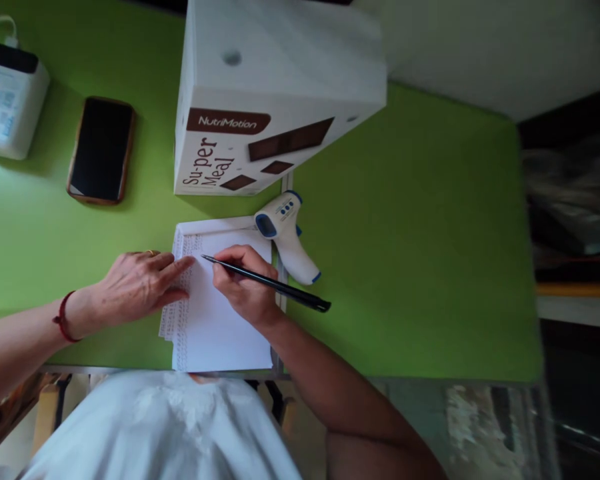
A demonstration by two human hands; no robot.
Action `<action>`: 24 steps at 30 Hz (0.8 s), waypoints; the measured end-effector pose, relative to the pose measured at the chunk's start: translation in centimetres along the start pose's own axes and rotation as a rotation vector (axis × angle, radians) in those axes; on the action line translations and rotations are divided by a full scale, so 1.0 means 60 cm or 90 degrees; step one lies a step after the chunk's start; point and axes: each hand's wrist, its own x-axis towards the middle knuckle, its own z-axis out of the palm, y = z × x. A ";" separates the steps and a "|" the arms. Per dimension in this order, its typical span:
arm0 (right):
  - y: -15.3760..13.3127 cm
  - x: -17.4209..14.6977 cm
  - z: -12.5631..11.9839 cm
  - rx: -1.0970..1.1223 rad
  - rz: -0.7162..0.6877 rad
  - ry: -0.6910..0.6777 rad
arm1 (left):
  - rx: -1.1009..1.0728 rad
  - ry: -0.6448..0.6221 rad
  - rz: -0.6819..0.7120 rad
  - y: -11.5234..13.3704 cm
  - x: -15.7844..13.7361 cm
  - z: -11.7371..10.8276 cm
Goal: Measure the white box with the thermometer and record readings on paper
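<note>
right hand (245,287): clenched on black pen (270,283), tip down on notepad (220,327), writing grip
left hand (137,283): released, flat, fingers pinning notepad's left perforated edge, likely to stop it sliding
notepad: near edge of green bench (405,267), centre, bottom almost at rim
thermometer (290,237): just right of pad, touching its far right corner
box (265,100): far side, hems pad in
phone (101,150), white device (10,100): far left, well apart
open room: bare green to the right

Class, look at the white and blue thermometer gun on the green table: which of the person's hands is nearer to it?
Right. The right hand, holding the pen, lies just beside the thermometer gun; the left hand rests across the notepad.
</note>
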 end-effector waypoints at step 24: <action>0.003 0.005 0.011 -0.096 -0.217 0.028 | 0.024 -0.022 0.003 0.008 0.004 -0.010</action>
